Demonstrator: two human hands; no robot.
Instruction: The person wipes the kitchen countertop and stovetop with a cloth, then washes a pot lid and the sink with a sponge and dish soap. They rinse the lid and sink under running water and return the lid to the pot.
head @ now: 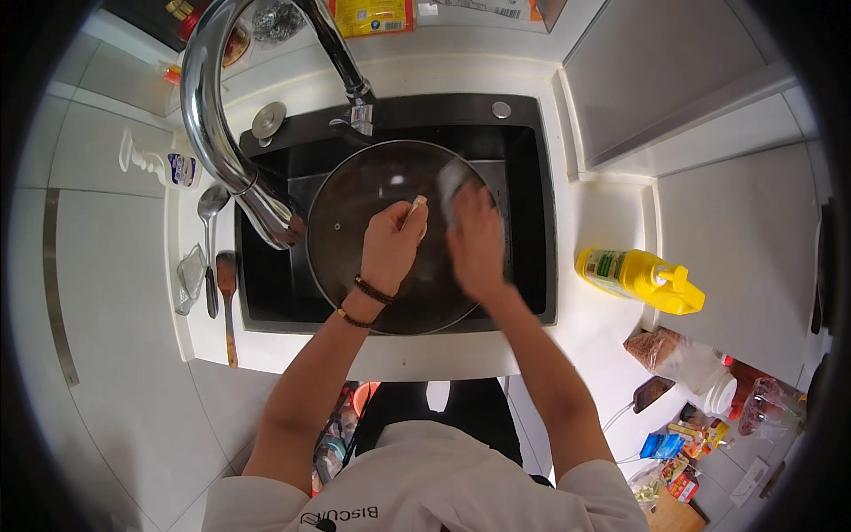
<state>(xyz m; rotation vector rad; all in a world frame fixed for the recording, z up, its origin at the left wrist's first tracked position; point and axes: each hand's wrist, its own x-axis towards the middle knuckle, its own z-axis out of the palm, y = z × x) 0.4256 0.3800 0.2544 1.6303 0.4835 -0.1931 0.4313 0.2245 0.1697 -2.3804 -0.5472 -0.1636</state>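
A large round glass pan lid (359,266) with a metal rim and a small steam vent lies over the black sink (266,312). My left hand (393,243) is closed around the lid's knob (420,201) near its middle; only the knob's light brown tip shows past the fingers. At the lid's right side, my right hand (477,243) presses a greyish-white cleaning cloth or pad (453,179) against the glass. Both that hand and the pad are blurred, so the pad's exact kind is unclear. Whatever lies beneath the lid is hidden.
A chrome faucet (199,100) arches over the sink's left side. Left of the sink lie a metal ladle (211,206), a wooden spatula (227,279) and a white spray bottle (159,166). A yellow pump bottle (638,276) lies to the right, with a phone (653,394) and packages beyond.
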